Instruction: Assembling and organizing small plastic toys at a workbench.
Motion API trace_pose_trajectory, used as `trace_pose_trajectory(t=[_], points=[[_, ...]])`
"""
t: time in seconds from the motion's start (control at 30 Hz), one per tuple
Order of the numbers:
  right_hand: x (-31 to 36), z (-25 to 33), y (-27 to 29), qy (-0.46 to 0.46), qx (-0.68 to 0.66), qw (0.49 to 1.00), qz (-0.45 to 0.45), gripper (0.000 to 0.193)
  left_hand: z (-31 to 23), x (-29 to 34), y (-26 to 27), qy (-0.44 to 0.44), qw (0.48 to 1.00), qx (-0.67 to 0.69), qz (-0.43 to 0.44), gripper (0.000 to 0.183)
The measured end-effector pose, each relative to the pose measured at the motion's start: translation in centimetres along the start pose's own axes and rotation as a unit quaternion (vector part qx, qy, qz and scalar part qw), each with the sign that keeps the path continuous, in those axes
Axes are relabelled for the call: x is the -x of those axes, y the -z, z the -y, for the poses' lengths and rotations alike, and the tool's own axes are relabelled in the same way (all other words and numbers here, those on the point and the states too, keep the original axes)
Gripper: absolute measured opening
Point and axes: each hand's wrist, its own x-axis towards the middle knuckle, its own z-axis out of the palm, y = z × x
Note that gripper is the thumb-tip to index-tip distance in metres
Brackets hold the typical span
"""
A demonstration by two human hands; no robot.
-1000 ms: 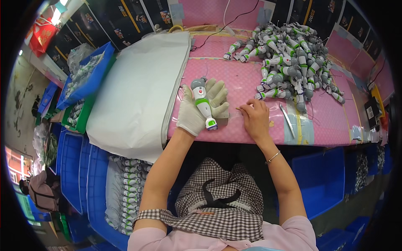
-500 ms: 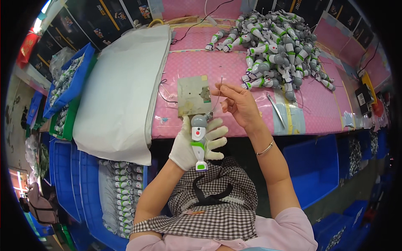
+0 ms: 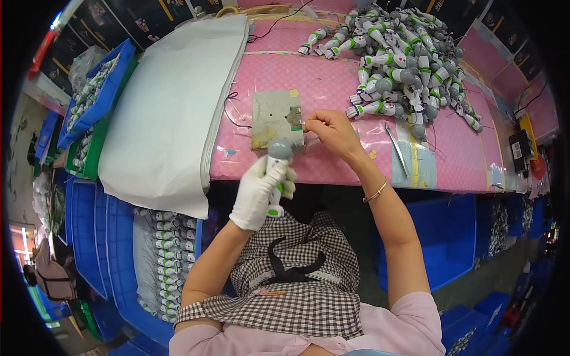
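Note:
My left hand (image 3: pixel 258 193), in a white glove, is closed around a toy limb (image 3: pixel 276 169). The limb is white with green bands, and a grey ball tops its upper end. That ball is at the near edge of a grey metal box (image 3: pixel 273 110) with a rough, worn patch at its right side. My bare right hand (image 3: pixel 332 135) is pinched at the box's right edge. Whatever lies between its fingertips is too small and blurred to make out. The limb's thin wire, plain earlier, cannot be traced now.
Many similar limbs lie in a heap (image 3: pixel 409 65) at the back right. Tweezers (image 3: pixel 396 151) rest on the pink tabletop. White sheets (image 3: pixel 172 113) cover the left side. Blue bins (image 3: pixel 98 98) hold more limbs, and a tray of limbs in rows (image 3: pixel 169 261) stands below left.
My right hand has come down from holding up the thin wire to pinch at the box's edge. My left hand has closed more tightly around the limb and turned. The view has shifted slightly.

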Motion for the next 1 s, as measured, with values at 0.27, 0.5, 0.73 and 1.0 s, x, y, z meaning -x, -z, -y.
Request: trace_pose_trajectory(t=[0.27,0.5,0.73,1.0], points=[[-2.4,0.7,1.6,-0.183,-0.065,0.964,0.182,0.019,-1.5,-1.8,0.7,0.028,0.982,0.185,0.029,0.035],[-3.5,0.0,3.0,-0.182,-0.075,0.954,0.227,0.017,-0.4,-3.1,0.9,0.013,0.980,0.195,0.041,0.033],[-3.8,1.3,1.4,-0.178,-0.032,0.958,0.223,0.021,-0.4,-2.8,2.1,-0.015,0.974,0.223,0.032,0.033],[0.0,5.8,0.3,0.061,0.126,0.988,-0.070,0.020,-2.1,2.8,5.5,0.065,0.981,0.168,0.079,0.025]])
